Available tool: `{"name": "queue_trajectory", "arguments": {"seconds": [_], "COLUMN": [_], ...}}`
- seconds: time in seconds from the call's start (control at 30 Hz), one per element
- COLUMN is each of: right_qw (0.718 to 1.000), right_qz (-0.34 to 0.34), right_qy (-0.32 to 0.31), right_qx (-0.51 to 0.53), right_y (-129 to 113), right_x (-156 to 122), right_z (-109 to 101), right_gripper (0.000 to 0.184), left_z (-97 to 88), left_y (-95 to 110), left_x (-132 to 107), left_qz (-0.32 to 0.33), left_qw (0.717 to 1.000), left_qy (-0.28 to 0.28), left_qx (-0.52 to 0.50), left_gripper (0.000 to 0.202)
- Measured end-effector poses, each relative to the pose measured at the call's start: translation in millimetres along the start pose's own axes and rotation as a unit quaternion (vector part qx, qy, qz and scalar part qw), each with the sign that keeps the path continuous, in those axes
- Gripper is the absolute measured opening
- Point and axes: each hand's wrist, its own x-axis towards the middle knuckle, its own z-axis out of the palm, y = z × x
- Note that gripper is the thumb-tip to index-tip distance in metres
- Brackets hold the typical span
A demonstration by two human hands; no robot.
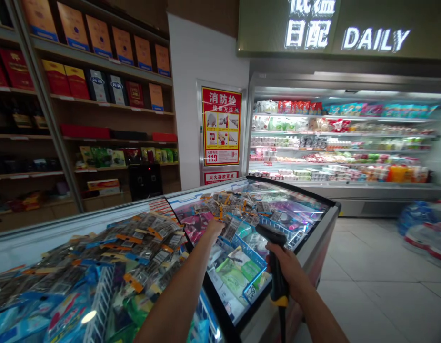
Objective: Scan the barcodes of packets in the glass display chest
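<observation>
My right hand is wrapped round the grip of a black and yellow handheld barcode scanner, its cord hanging down. Over the glass lid of a chest freezer, my left arm stretches forward. The fingers of my left hand are curled and small in view, closed at the edge of a small packet with a pale label. Similar packets with orange and blue header strips lie around it on the glass. More of these packets are heaped on the left side of the freezer.
Under the glass are blue wire baskets and bagged goods. Shelves of boxes stand at the left, beside a red fire hydrant sign. A lit open refrigerator lines the back. Wrapped water bottles sit on the floor at right.
</observation>
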Motion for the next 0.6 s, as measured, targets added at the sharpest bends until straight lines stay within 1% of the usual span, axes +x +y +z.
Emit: {"name": "queue_trajectory", "arguments": {"seconds": [0.07,0.17,0.23,0.4,0.6], "right_qw": [1.0,1.0,0.999,0.997,0.997], "right_qz": [-0.003,-0.008,-0.016,-0.031,-0.023], "right_qy": [-0.012,-0.029,-0.043,-0.064,-0.072], "right_qx": [-0.005,-0.008,-0.013,-0.023,-0.022], "right_y": [-1.7,-5.5,-7.9,-9.3,-5.0], "right_x": [-4.3,-11.0,-14.7,-19.8,-22.0], "right_z": [4.7,14.5,21.8,36.5,43.0], "right_gripper": [0.023,0.021,0.021,0.024,0.028], "left_z": [-4.1,-8.5,-10.7,-15.2,-18.8], "left_y": [9.9,23.4,30.3,39.2,43.0], "left_x": [-3.3,-6.0,-6.9,-6.7,-7.9], "left_qz": [-0.025,-0.075,-0.097,-0.095,-0.097], "left_qw": [0.999,0.99,0.984,0.979,0.976], "left_qy": [0.007,0.025,0.037,0.05,0.047], "left_qx": [-0.041,-0.113,-0.148,-0.172,-0.19], "left_gripper": [0.011,0.014,0.017,0.021,0.022]}}
